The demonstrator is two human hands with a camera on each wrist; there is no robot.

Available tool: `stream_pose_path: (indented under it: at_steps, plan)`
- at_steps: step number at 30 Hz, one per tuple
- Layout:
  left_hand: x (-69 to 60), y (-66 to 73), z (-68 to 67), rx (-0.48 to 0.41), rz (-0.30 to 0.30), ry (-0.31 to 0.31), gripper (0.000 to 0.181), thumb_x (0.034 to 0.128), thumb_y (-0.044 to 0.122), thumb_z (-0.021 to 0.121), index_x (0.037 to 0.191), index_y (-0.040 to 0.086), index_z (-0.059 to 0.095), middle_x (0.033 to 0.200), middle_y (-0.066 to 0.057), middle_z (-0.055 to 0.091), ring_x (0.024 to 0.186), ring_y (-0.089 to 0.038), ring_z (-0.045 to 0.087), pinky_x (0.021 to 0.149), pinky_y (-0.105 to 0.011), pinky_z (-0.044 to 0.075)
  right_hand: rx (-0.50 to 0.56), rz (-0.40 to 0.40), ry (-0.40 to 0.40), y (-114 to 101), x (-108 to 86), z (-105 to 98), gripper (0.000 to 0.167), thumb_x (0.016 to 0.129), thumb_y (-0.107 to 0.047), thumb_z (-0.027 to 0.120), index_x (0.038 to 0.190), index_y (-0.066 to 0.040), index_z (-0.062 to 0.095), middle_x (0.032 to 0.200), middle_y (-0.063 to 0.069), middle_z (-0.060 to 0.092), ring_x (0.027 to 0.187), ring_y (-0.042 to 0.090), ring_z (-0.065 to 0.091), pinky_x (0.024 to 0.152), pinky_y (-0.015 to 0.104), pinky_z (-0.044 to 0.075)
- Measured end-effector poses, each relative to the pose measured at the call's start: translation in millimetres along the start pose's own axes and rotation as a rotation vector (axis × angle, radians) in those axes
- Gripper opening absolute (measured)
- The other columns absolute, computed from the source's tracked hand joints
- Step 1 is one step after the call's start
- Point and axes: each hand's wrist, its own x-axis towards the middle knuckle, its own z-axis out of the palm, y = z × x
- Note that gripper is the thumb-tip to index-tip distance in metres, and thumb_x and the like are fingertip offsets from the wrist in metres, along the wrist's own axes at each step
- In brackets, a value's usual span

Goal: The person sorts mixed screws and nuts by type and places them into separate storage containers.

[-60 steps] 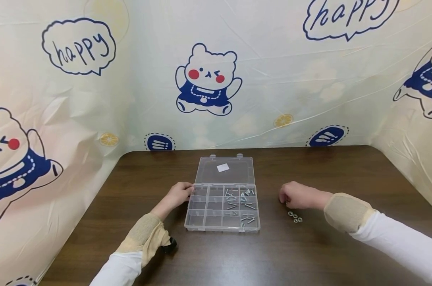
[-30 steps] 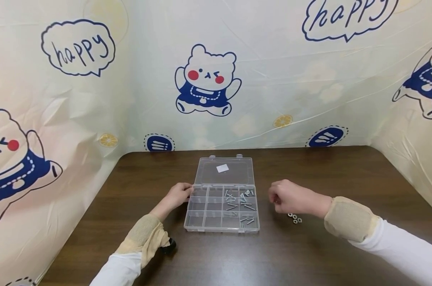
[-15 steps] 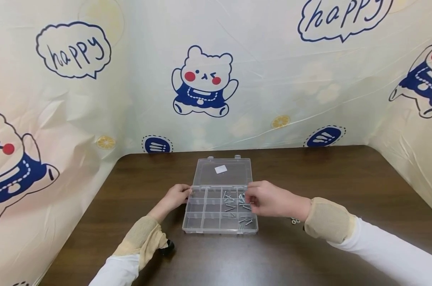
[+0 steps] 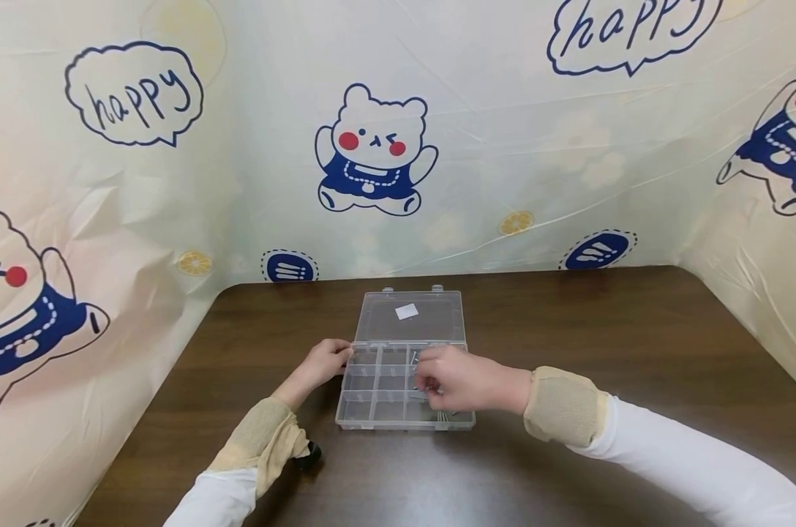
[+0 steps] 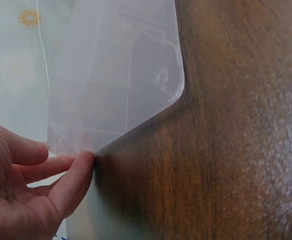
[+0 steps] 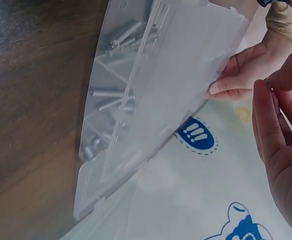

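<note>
A clear plastic compartment box (image 4: 390,423) stands on the table with its lid (image 4: 411,322) laid back. My left hand (image 4: 322,364) pinches its left side near the hinge; in the left wrist view the thumb and fingers grip the box edge (image 5: 105,142). Over the right-hand compartments hovers my right hand (image 4: 467,377), thumb and fingertips pressed together. A tiny glint of metal, a nut (image 6: 269,84), shows between them, mostly hidden. Screws (image 6: 127,35) lie in the right-hand compartments, largely covered by the hand in the head view.
A brown wooden table (image 4: 253,315) carries everything, with a printed cloth (image 4: 490,146) hanging behind and at both sides. A white paper label (image 4: 407,312) lies on the lid. Near the left wrist sits a black object (image 4: 308,457).
My right hand has left the loose nuts on the table and moved left over the box. Its forearm now hides where those nuts lay. The left hand keeps its grip on the box.
</note>
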Motion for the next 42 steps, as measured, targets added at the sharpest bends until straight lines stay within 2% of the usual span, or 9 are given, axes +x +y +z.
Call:
stream_pose_path:
  at_steps: [9,17,22,26,31,42]
  plan:
    - [0.4,-1.8,1.1,-0.010,-0.001,-0.006,0.031,0.0942,0.001,0.040,0.117,-0.018,0.048,0.114,-0.031,0.053,0.104,-0.038,0.055,0.082,-0.038,0.053,0.051,-0.015,-0.085,0.2,0.9,4.6,0.012,0.070,0.004,0.058,0.074,-0.007,0.060,0.074,-0.001,0.052,0.066,0.005,0.050,0.060,0.007,0.041]
    - [1.5,-2.5,1.4,-0.002,0.014,0.009,0.030,0.0940,0.003,0.041,0.114,-0.017,0.051,0.110,-0.029,0.056,0.101,-0.035,0.057,0.080,-0.037,0.054,-0.069,-0.002,-0.153,5.2,-12.1,-0.4,0.012,0.073,-0.001,0.060,0.078,-0.012,0.063,0.080,-0.005,0.053,0.075,0.006,0.051,0.066,0.013,0.045]
    - [1.9,-2.8,1.5,0.005,0.005,0.012,0.030,0.0940,0.003,0.041,0.115,-0.017,0.051,0.111,-0.029,0.056,0.101,-0.035,0.057,0.080,-0.037,0.054,-0.149,-0.036,-0.158,7.1,-23.2,-2.3,0.012,0.074,-0.003,0.062,0.079,-0.013,0.065,0.081,-0.006,0.056,0.080,0.009,0.053,0.070,0.016,0.048]
    - [1.5,-2.7,1.3,0.005,0.006,0.007,0.031,0.0941,0.002,0.040,0.116,-0.017,0.050,0.112,-0.030,0.055,0.102,-0.036,0.056,0.081,-0.037,0.053,-0.177,-0.033,-0.159,12.2,-34.7,-4.5,0.011,0.074,-0.003,0.064,0.078,-0.013,0.063,0.079,-0.005,0.055,0.076,0.008,0.052,0.068,0.016,0.049]
    - [1.1,-2.5,0.6,0.005,0.000,0.007,0.031,0.0941,0.003,0.040,0.116,-0.017,0.049,0.113,-0.030,0.054,0.103,-0.036,0.056,0.082,-0.038,0.053,-0.169,0.044,-0.175,23.4,-49.9,-11.0,0.010,0.073,-0.004,0.066,0.079,-0.012,0.064,0.079,-0.005,0.055,0.075,0.008,0.051,0.068,0.020,0.050]
    - [0.5,-1.0,0.4,0.011,-0.008,0.004,0.031,0.0942,0.002,0.041,0.117,-0.017,0.049,0.113,-0.030,0.054,0.104,-0.037,0.055,0.082,-0.039,0.053,-0.072,0.295,-0.262,50.3,-83.3,-16.8,0.009,0.074,-0.008,0.070,0.081,-0.012,0.064,0.079,-0.008,0.054,0.075,0.008,0.051,0.068,0.026,0.052]
